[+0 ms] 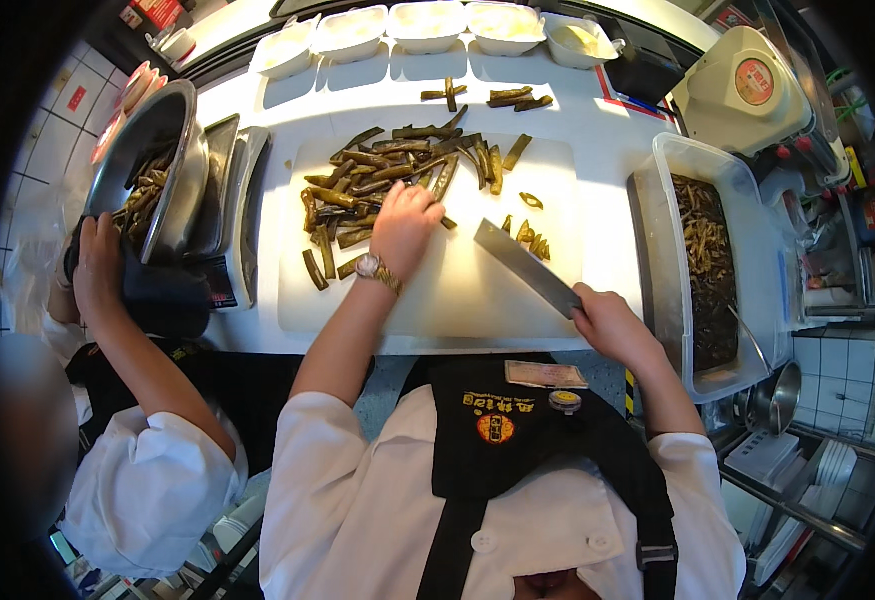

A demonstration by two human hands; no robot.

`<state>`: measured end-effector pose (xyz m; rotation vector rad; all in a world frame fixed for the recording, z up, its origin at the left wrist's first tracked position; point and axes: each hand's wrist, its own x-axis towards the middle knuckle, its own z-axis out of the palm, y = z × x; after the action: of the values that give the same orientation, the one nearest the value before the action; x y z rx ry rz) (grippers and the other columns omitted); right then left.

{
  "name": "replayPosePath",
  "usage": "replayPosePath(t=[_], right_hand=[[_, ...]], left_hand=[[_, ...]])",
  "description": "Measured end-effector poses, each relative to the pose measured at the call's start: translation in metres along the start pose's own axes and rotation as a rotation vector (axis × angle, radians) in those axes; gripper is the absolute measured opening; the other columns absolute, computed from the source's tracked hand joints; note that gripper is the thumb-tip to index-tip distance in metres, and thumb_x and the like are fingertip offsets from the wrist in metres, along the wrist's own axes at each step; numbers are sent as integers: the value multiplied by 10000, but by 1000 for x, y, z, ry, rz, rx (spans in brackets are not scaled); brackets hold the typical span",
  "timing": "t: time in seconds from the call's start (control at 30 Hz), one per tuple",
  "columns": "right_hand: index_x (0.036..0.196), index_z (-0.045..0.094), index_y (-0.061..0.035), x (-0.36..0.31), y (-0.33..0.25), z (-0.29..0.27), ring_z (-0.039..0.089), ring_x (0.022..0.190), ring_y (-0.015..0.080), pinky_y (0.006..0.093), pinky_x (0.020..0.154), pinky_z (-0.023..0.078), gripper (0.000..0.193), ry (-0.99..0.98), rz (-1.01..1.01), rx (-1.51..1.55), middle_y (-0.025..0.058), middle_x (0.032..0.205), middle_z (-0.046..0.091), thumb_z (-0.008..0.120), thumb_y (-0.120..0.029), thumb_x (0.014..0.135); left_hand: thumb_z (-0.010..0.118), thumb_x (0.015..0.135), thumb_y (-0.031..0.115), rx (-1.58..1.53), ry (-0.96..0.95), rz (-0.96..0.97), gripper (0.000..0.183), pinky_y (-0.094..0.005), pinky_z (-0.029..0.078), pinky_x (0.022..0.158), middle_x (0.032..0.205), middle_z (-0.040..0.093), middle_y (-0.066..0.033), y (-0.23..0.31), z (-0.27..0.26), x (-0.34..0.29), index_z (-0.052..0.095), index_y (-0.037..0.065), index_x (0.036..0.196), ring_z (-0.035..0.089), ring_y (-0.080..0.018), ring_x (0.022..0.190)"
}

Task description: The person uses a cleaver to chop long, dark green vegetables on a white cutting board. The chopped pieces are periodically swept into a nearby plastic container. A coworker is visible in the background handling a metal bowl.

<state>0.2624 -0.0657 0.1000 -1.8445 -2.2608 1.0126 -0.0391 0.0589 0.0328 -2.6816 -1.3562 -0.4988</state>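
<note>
Dark green pickled vegetable pieces (367,185), cut into short lengths, lie heaped on a white cutting board (427,310). My left hand (407,228), a watch on its wrist, rests at the heap's near right edge. Its fingers are curled down around a piece whose end shows beside the fingertips; the rest is hidden. My right hand (612,325) grips the handle of a cleaver (529,268). The blade slants up and left over the board, apart from the heap. Small cut slices (534,240) lie just beyond the blade, with one ring-shaped slice (530,200) farther back.
Several white tubs (427,28) line the back. At right are a clear bin (702,160) of shredded dark food and a cream machine (742,90). On the left, a co-worker's hand (99,260) is at a metal basin (189,150) beside a scale (242,220).
</note>
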Motion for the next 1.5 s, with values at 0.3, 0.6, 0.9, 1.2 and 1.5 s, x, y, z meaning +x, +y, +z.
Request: replayPosePath(t=[0.3, 0.6, 0.9, 1.2, 1.5], right_hand=[[972, 492, 3, -9, 14, 8, 612, 750, 442, 484, 651, 471, 147, 59, 50, 50, 247, 745, 610, 568, -94, 892], [963, 492, -7, -5, 3, 8, 615, 768, 435, 485, 670, 484, 109, 38, 13, 48, 241, 785, 619, 535, -88, 905], [957, 474, -14, 10, -22, 4, 633, 767, 415, 489, 683, 511, 85, -10, -89, -86, 217, 835, 635, 489, -73, 898], [948, 457, -3, 16, -35, -1, 641, 766, 424, 495, 672, 518, 114, -79, -124, -213, 215, 828, 624, 491, 11, 839], [952, 450, 7, 32, -34, 17, 640, 779, 432, 502, 675, 513, 94, -6, -114, -75, 237, 836, 626, 485, -18, 869]], left_hand=[[532, 869, 66, -329, 81, -29, 356, -408, 450, 985, 1158, 567, -148, 84, 16, -62, 550, 7, 1220, 539, -316, 1140], [608, 882, 335, -227, -101, -98, 637, -497, 262, 1128, 1472, 384, -176, 115, 21, -64, 419, -3, 1388, 334, -338, 1387], [609, 867, 270, -267, -4, -178, 496, -506, 335, 1071, 1282, 500, -139, 111, 27, -73, 537, 28, 1294, 451, -297, 1223], [653, 810, 223, -152, 129, -175, 450, -425, 366, 983, 1225, 547, -72, 117, 17, -75, 596, 74, 1231, 484, -238, 1147], [650, 803, 199, -199, 146, -154, 419, -444, 369, 981, 1227, 547, -73, 111, 23, -74, 609, 71, 1200, 496, -249, 1128]])
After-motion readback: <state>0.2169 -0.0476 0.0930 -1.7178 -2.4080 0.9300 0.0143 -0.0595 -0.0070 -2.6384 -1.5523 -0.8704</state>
